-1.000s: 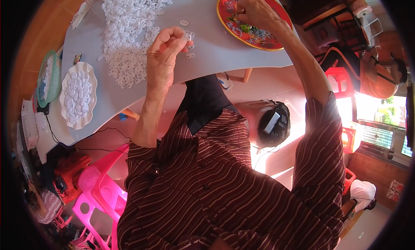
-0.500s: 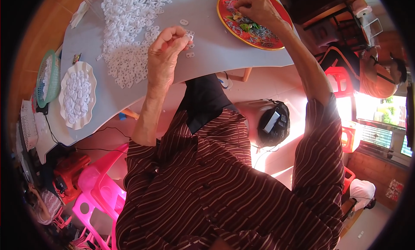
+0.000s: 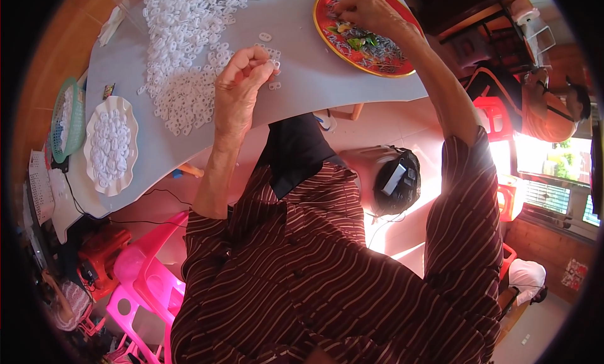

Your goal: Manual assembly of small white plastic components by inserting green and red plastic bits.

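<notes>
My left hand (image 3: 240,81) is raised over the near edge of the table, its thumb and fingers pinched on a small white plastic piece (image 3: 275,64). A few similar white pieces lie just beyond and beside it. Out to the right, my right hand (image 3: 368,13) reaches over a round red tray with a yellow rim (image 3: 322,32). Its fingers are closed and dip among many small grey metal bits (image 3: 385,57); whatever is between the fingertips is hidden. To the left of my left hand spreads a large heap of white plastic pieces (image 3: 182,56).
At the table's left stand a scalloped white dish (image 3: 133,147) of white pieces and a green basket (image 3: 77,128). A pink plastic chair (image 3: 141,269) is at lower left. A bin with a black bag (image 3: 397,197) stands below the table. Another person (image 3: 547,112) sits at far right.
The view has shifted slightly. My right fingers have moved a little leftward in the red tray. My left hand keeps its pinch on the white piece in nearly the same spot.
</notes>
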`<state>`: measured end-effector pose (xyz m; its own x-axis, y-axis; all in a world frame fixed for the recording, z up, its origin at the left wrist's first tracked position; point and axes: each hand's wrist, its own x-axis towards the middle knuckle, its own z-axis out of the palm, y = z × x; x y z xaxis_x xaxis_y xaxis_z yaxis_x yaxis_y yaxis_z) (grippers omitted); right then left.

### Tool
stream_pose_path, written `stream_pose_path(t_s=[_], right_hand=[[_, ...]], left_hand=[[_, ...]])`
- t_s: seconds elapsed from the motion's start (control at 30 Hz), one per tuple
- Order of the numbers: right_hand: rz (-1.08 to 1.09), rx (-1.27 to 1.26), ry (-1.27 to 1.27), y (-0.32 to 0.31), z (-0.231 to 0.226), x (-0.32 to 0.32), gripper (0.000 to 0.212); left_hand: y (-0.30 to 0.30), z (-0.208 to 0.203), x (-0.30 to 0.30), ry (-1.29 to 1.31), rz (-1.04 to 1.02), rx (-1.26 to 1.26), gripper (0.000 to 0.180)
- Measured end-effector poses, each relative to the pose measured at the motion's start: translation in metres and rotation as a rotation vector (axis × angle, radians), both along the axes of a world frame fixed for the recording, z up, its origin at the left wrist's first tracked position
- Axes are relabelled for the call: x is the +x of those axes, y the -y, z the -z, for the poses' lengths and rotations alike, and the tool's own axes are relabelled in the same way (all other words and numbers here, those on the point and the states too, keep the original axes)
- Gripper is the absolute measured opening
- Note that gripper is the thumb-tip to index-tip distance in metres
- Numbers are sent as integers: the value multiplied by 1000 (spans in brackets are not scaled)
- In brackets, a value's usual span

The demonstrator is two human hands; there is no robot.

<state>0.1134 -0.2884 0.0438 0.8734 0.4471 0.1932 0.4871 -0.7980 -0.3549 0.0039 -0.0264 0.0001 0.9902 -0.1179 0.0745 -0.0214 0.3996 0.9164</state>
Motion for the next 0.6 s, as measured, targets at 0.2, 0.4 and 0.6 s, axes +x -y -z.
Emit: stream_pose_path(t_s=[0.2,0.4,0.6], right_hand=[[-34,54,112,12,11,4,15],[-49,-97,168,9,13,0,16],[-102,-92,202,7,7,4,16]], left_hand=[[0,0,-2,-36,-15,-2,13],[-1,2,-2,-5,-9,13,12],[0,0,-2,-21,25,16,9]])
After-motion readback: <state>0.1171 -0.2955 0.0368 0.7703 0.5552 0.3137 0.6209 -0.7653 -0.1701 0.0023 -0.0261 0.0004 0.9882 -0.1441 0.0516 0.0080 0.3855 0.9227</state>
